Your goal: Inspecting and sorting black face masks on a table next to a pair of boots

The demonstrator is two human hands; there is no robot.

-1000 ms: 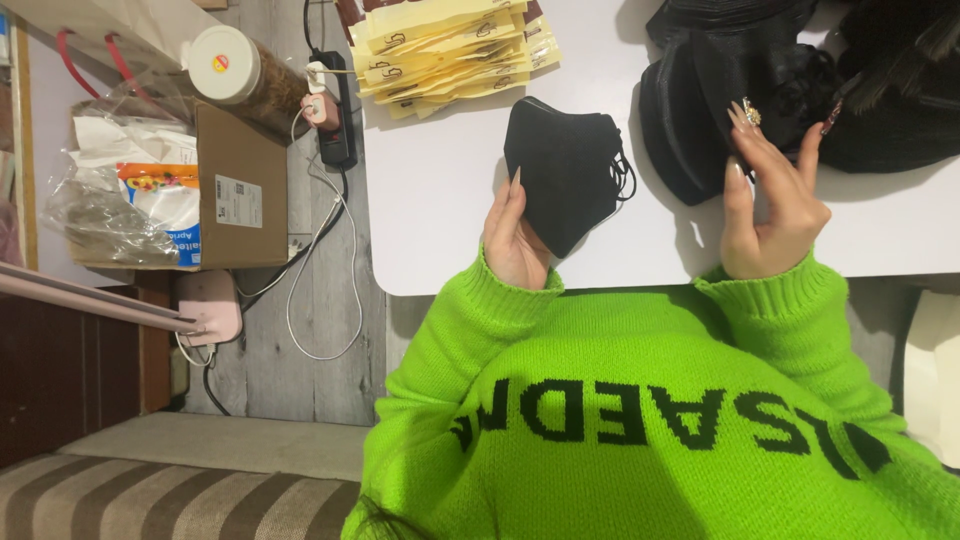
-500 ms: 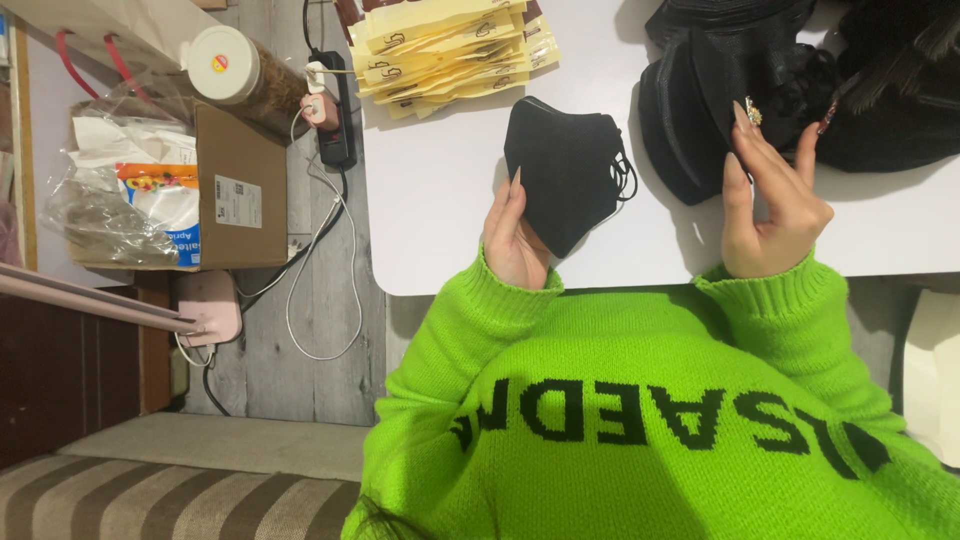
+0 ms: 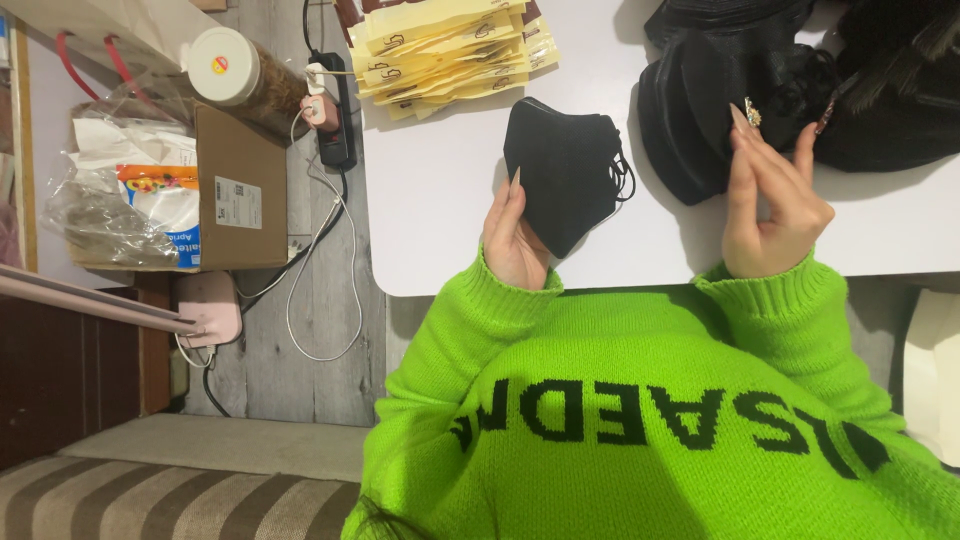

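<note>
Two hands at a white table, one on a black face mask, one at a pile of black masks.

We see our left hand [image 3: 515, 240] at the near edge of the white table [image 3: 440, 190], its fingers closed loosely against the side of a folded black face mask [image 3: 565, 185] that lies flat on the tabletop, ear loops bunched at its right edge. Our right hand [image 3: 775, 200] rests further right, fingers held upright and close together, long fingertips touching a pile of black masks [image 3: 720, 100]; we cannot tell whether it grips anything. A stack of yellow paper packets [image 3: 450, 45] sits at the far side of the table, well apart from the mask. On the floor to the left stand a cardboard box [image 3: 235, 195] with plastic bags, a white-lidded jar [image 3: 235, 70] and a black power strip [image 3: 335, 105] with white cables.
</note>
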